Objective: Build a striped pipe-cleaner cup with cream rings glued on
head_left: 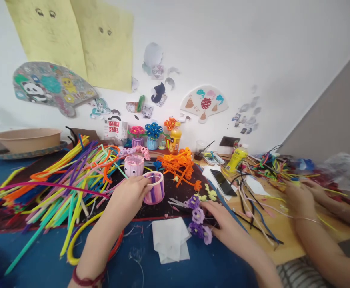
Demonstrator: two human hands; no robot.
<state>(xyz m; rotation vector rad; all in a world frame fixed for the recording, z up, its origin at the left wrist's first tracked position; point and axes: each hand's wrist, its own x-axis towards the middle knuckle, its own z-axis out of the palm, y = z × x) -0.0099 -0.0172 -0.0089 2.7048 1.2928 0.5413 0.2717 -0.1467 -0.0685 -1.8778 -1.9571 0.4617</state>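
Note:
My left hand (134, 190) pinches the rim of a small pink and purple striped pot (154, 194) that looks made of pipe cleaners. Beside it stands a pale pink pot (133, 166) with dark dots like eyes. Closed around the side of a bunch of purple and lilac pipe-cleaner flowers (197, 218) is my right hand (223, 222), its fingertips partly hidden behind the blooms. Scissors (176, 203) lie just left of the flowers, partly covered. A folded white tissue (171, 240) rests on the blue table below the pot.
Loose coloured pipe cleaners (67, 184) heap up on the left, orange ones (179, 166) at the back. Juice bottle (175, 138), finished flower pots (153, 138) line the wall. On the right lie a phone (223, 183) and a yellow bottle (236, 158); another person's hands (301, 200) work there.

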